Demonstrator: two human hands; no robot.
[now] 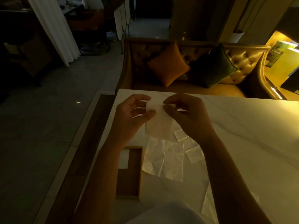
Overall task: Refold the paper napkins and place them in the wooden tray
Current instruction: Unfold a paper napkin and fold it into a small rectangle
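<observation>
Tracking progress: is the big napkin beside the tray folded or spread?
Spread: the napkin lies opened flat beside the tray, crease lines showing.

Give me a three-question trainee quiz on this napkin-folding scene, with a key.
1. True or false: the left hand and the right hand both hold the held napkin by its top edge.
2. Multiple choice: the wooden tray sits on the table A) at the person's left, B) at the person's right, C) at the far edge.
3. Fill in: the unfolded napkin lies flat on the table, just to the ___ of the tray.

Key: 1 true; 2 A; 3 right.
</observation>
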